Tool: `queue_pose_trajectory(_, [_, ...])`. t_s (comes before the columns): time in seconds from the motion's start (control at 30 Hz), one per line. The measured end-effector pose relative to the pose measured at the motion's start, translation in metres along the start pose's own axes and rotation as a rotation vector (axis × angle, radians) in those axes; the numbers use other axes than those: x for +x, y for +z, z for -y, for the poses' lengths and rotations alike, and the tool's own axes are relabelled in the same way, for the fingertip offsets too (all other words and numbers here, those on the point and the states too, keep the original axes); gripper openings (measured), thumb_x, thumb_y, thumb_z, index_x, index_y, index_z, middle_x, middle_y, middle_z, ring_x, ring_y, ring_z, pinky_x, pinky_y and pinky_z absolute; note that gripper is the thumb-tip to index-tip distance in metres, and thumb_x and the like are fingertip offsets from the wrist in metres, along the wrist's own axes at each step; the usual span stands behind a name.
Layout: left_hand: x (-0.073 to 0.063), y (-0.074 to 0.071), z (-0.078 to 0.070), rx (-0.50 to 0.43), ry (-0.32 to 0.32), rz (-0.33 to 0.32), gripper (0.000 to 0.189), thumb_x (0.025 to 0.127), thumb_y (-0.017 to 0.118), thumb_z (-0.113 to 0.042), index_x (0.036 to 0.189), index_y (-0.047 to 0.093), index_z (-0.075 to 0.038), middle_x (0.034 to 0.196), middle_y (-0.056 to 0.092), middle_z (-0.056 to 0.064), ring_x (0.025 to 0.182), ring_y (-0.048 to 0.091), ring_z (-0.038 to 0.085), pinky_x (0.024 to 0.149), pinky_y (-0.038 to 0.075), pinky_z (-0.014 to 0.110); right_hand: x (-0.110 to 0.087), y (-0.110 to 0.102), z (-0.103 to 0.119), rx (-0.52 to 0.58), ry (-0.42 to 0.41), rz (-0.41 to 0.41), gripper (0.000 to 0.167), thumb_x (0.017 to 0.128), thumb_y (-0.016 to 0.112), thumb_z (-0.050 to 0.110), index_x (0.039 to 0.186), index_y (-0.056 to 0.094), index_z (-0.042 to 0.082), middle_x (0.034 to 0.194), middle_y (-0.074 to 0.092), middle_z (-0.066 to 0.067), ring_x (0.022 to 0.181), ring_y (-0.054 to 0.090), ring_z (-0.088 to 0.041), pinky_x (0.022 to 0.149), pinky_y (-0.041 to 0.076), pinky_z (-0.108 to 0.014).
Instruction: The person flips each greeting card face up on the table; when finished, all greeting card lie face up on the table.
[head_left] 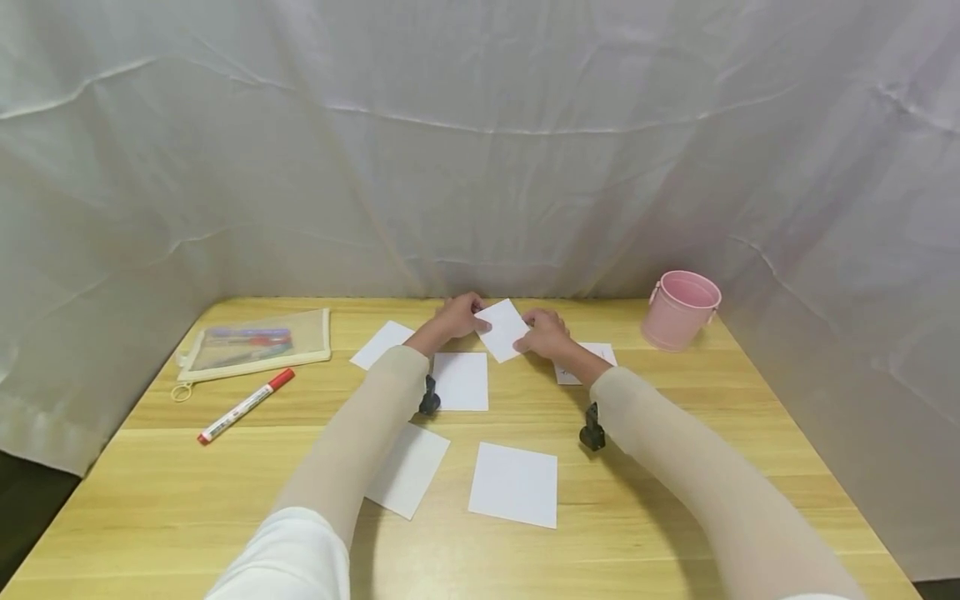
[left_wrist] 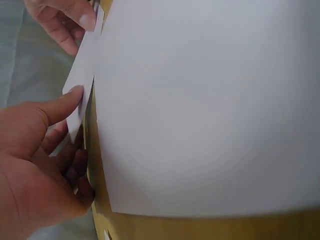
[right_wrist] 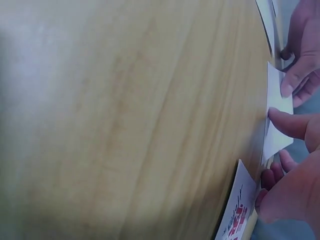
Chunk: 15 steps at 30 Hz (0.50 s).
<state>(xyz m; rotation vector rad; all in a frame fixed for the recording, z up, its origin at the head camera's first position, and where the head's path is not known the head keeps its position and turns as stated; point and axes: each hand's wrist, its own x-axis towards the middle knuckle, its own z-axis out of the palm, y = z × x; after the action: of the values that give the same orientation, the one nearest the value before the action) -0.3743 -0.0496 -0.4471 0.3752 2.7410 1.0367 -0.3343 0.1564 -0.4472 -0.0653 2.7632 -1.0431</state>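
Near the far edge of the table, both hands hold one white paper card (head_left: 502,330) between them. My left hand (head_left: 455,320) pinches its left side, the thumb lying on the upper face and the other fingers beneath. On the opposite side my right hand (head_left: 546,333) grips it the same way, as the right wrist view also shows. Just below the right hand lies a card with red and black marks (right_wrist: 237,212), partly covered by the forearm in the head view. Close to the left hand are a blank white card (head_left: 461,382) and another blank card (head_left: 384,343).
Two more white sheets (head_left: 513,485) lie nearer the front, one partly under the left forearm. At the left are a red-capped marker (head_left: 246,407) and a zip pouch (head_left: 255,343) with pens inside. A pink bucket (head_left: 677,321) stands back right. Grey curtain (head_left: 480,167) surrounds the table.
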Motion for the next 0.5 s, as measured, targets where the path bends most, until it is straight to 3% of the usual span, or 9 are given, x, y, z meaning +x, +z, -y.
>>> queue_pose_trajectory(0.13, [-0.006, -0.007, -0.002, -0.256, 0.026, -0.004, 0.039, 0.094, 0.070, -0.008, 0.129, 0.055, -0.002, 0.132, 0.058, 0.016, 0.116, 0.055, 0.029, 0.099, 0.047, 0.039, -0.002, -0.001, 0.003, 0.152, -0.046, 0.002, 0.058, 0.087, 0.072, 0.011, 0.140, 0.050, 0.002, 0.135, 0.055, -0.017, 0.125, 0.048, -0.033, 0.112, 0.033, -0.048])
queue_pose_trajectory(0.23, [-0.013, -0.015, -0.005, -0.416, 0.061, -0.023, 0.041, 0.094, 0.068, -0.002, 0.132, 0.053, -0.002, 0.127, 0.057, 0.019, 0.103, 0.057, 0.027, 0.086, 0.049, 0.033, -0.008, -0.007, 0.005, 0.303, -0.099, 0.002, 0.053, 0.091, 0.066, 0.005, 0.140, 0.047, 0.001, 0.130, 0.054, -0.017, 0.117, 0.052, -0.030, 0.104, 0.043, -0.043])
queue_pose_trajectory(0.37, [-0.024, -0.024, -0.012, -0.467, 0.109, -0.052, 0.040, 0.094, 0.069, -0.005, 0.132, 0.055, -0.007, 0.117, 0.057, 0.015, 0.091, 0.052, 0.021, 0.075, 0.045, 0.029, -0.022, -0.019, 0.009, 0.374, -0.155, -0.002, 0.047, 0.094, 0.066, 0.008, 0.138, 0.051, 0.006, 0.130, 0.051, -0.015, 0.111, 0.052, -0.028, 0.096, 0.049, -0.044])
queue_pose_trajectory(0.5, [-0.044, -0.033, -0.019, -0.460, 0.134, -0.040, 0.038, 0.095, 0.069, -0.011, 0.131, 0.057, -0.011, 0.122, 0.056, 0.008, 0.095, 0.050, 0.021, 0.082, 0.048, 0.037, -0.042, -0.026, 0.015, 0.378, -0.203, 0.022, 0.047, 0.095, 0.069, 0.014, 0.139, 0.054, 0.012, 0.133, 0.052, -0.011, 0.106, 0.052, -0.023, 0.090, 0.050, -0.040])
